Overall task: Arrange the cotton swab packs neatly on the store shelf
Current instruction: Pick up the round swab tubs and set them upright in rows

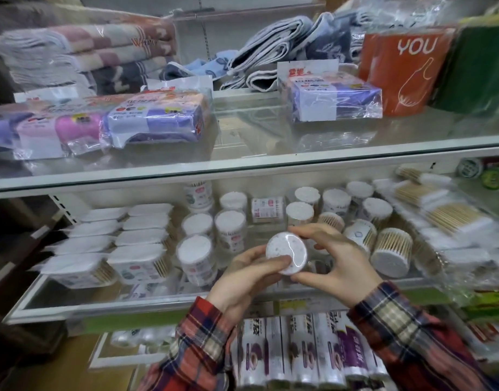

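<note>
Right now, both hands are holding one round cotton swab tub [286,253] out in front of the middle shelf [186,303]. The left hand [244,280] is pinching the tub from the near side, with its thumb lying on the white lid. The right hand [334,256] is gripping it from the far side, with its fingers curling over the top edge. Two hands are probably being used so the little tub is not slipping or tipping while it is being turned the right way up.

Just behind the tub, there is a bare spot on the shelf, and that looks like the place where it is going. To the left, three round tubs [197,251] are standing upright in tidy rows, and flat packs [135,259] are lying in two neat lines beside them. To the right, things are looking messier. One tub [390,251] is leaning over on its side, and long bags of swabs [440,213] are piling up against each other. Those probably need fixing too, so the job seems only partly done.

Up above, towels [87,49] and wrapped sponges [155,119] are sitting on the glass shelf [271,162].
</note>
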Tool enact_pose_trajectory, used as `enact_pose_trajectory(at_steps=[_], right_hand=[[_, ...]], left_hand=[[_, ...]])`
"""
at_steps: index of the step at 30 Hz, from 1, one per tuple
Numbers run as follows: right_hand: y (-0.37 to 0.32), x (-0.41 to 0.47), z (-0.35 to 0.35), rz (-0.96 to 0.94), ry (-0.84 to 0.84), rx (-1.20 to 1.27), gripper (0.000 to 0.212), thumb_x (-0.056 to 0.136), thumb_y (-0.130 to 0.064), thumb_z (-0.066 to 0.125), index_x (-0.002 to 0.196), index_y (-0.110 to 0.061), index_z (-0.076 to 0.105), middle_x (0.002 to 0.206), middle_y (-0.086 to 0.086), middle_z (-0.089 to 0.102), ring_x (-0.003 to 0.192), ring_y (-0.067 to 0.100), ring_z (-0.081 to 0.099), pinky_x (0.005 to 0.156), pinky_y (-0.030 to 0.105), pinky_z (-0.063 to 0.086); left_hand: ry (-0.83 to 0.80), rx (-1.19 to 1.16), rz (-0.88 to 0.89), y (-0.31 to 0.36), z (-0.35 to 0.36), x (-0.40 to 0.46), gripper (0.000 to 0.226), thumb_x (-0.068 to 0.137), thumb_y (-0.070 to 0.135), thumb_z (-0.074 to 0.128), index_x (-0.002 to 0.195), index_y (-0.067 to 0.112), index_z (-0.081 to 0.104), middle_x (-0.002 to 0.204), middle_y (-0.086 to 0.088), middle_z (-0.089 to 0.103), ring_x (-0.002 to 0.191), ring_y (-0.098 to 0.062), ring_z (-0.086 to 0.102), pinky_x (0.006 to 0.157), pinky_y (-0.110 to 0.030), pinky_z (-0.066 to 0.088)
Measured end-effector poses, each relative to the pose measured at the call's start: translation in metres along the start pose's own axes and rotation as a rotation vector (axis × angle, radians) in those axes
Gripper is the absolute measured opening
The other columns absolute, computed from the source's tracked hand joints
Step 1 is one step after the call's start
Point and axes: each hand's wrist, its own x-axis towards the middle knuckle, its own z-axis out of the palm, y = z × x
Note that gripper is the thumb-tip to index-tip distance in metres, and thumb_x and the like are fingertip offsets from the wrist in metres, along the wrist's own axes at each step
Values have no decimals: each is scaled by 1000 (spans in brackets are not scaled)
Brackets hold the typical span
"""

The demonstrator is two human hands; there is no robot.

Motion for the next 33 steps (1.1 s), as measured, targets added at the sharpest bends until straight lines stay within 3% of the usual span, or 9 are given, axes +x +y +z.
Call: enact_pose_trajectory(at_steps=[4,6,9,13,19,23,33], right_hand=[[-2,-3,-1,70,21,154,72,59,-55,76,124,-41,48,121,-20,55,110,-6,53,87,7,42],[-1,-6,-2,227,111,351,66,61,-52,80,119,-34,55,117,-16,61,107,-2,57,85,15,47],[2,-7,-4,563,235,689,45,71,-50,71,106,-24,62,111,5,69,98,15,67,77,27,51],[-2,-8,-6,835,85,1047,61,76,-42,63,126,-8,53,107,16,71,96,26,70,78,35,57],[-24,-9,2,848,-96,1196,55,78,-46,56,122,-11,59,110,15,70,101,29,68,81,36,56],[-29,-10,10,883,-124,1301,55,82,-51,49,121,-13,58,113,14,69,102,26,68,79,33,57],[-30,-13,17,883,-85,1350,56,76,-44,57,120,-10,59,112,15,69,102,26,68,80,29,58]], left_hand=[[-41,19,36,-6,-5,1,59,72,16,80,125,2,59,116,-12,70,110,-23,66,95,-27,51],[-41,27,68,-7,-8,2,66,69,13,79,130,5,55,119,-10,68,111,-22,65,89,-26,53],[-39,10,136,-6,-9,0,74,65,3,77,134,13,49,125,-7,65,113,-20,64,85,-25,54],[-57,59,268,-5,-7,-3,81,65,-9,75,136,17,45,128,0,64,117,-18,61,92,-33,54],[-96,147,385,-3,-2,-2,85,69,-23,68,139,13,38,131,1,61,120,-17,59,89,-23,51],[-92,180,407,-3,-1,-5,84,70,-24,66,139,13,35,122,13,66,115,-12,62,88,-21,51],[-97,186,401,-7,-3,-7,85,69,-21,69,138,17,37,125,10,65,118,-16,61,91,-25,51]])
